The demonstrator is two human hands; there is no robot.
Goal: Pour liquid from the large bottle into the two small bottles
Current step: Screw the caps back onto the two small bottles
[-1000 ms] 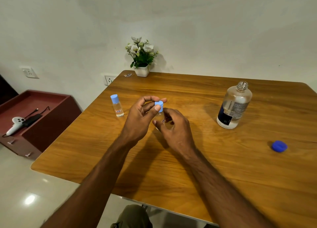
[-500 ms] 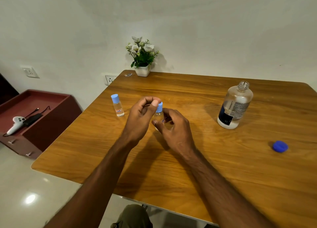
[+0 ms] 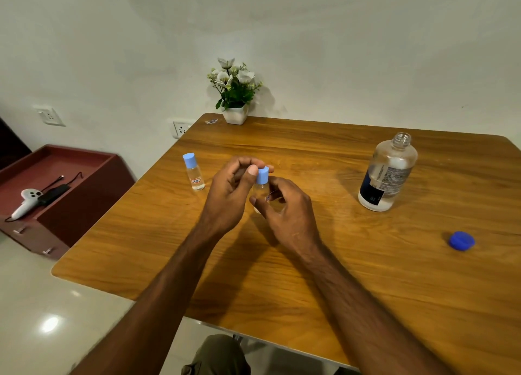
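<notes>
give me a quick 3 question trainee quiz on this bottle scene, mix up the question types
1. True or false: the large bottle stands uncapped on the table.
2. Multiple choice: what does the left hand pinch? A) the dark blue cap B) the light blue cap of the small bottle C) the flower pot
3. Fill in: the right hand holds the body of the held small bottle, while the other small bottle stands capped to the person's ____.

Key
1. True; its dark blue cap lies apart on the table.
2. B, the light blue cap.
3. left
</notes>
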